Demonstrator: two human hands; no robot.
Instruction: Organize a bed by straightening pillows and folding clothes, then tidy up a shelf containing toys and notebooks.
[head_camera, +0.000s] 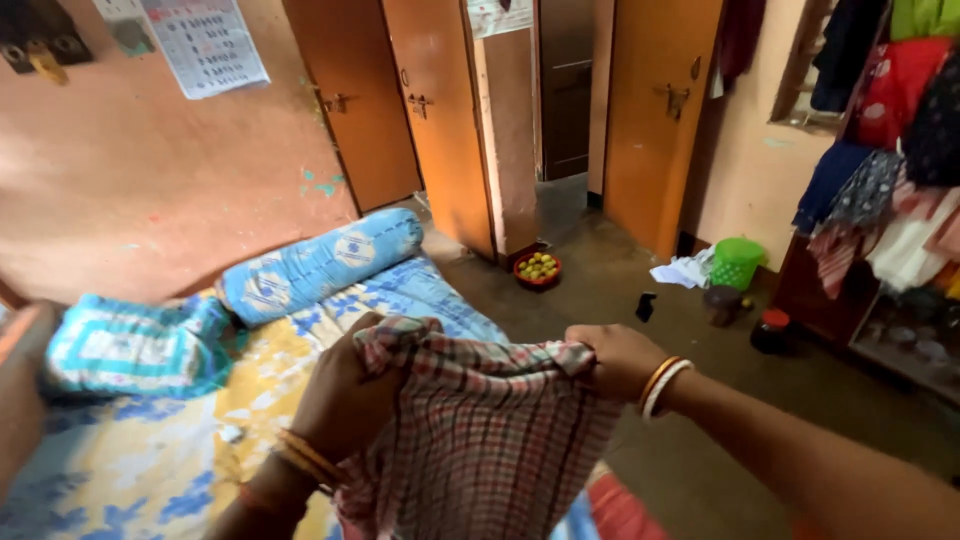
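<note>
Two hands grip one red-and-white checked cotton cloth (480, 430) along its upper edge, held up in the air over the near side of the bed (150, 470). Left hand (350, 390) is closed in a fist on the bunched corner at about ten o'clock of the cloth; right hand (615, 360) pinches the opposite corner at about two o'clock. Both wrists carry bangles. Between the fists the top edge is gathered and slightly slack, not drawn straight.

Progress, as a judgement: the cloth is lifted and opened to roughly full width, and it hangs free in loose creases below the hands. No fold line is visible and no part rests flat on the bed, so the handling appears to be at an early stage, with any smoothing, folding or laying down not yet done.

Position: the cloth hangs directly beneath and between both hands, touching each, with its lower edge out of view at six o'clock.

Surroundings: a blue-and-yellow patterned bedsheet covers the bed; a blue cylindrical bolster pillow (320, 262) lies at eleven o'clock. A red bowl of small yellow-green fruits (538, 270) stands on the floor at twelve o'clock, well apart. A green plastic basket (737, 262) sits at two o'clock.
</note>
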